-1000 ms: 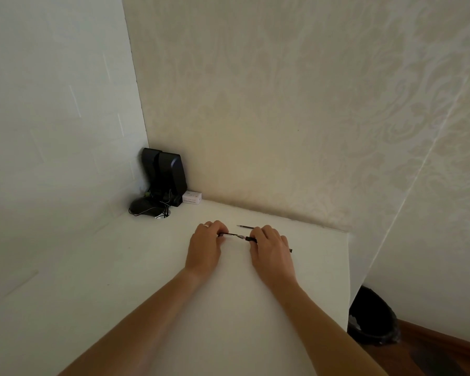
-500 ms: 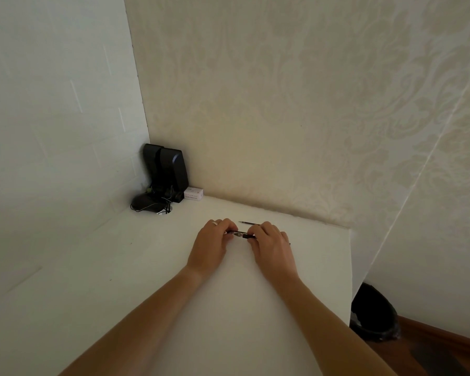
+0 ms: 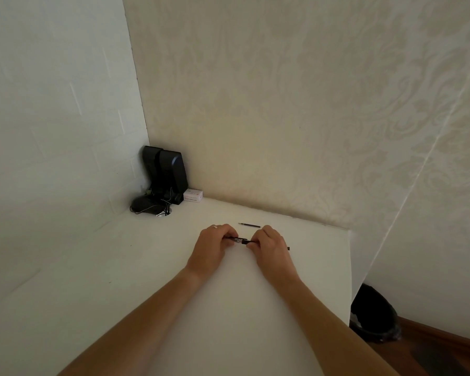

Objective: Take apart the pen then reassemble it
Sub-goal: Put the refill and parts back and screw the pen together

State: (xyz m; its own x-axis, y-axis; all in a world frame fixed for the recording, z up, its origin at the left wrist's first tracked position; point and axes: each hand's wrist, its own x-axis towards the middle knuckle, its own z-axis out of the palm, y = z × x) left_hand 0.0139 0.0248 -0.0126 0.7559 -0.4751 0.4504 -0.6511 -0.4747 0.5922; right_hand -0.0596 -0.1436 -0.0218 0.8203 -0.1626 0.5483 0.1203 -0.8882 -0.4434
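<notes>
White flat tabletop, set into a wall corner. Pair of black upright speakers with tangled cables in the far-left corner; small white box just beside. Black waste bin on the floor, below the right table edge.

Left hand and right hand low over the tabletop centre, close together, knuckles up. Left fingers curled and pinching one end of the slim black pen body; right fingers curled and pinching the other section, with its dark tail end visible past the right hand. Between the hands, a short exposed stretch with a pale metallic joint. Whether the two halves are fully seated: cannot tell.

Thin dark refill flat on the table, just beyond the hands, apart from both.

Step in hand, by judgement: barrel halves worked at the threaded joint while the refill is out, so disassembly done or nearly done. Next move likely calls for separating the halves, seating the refill, aligning the threads squarely, then twisting gently to avoid cross-threading.
</notes>
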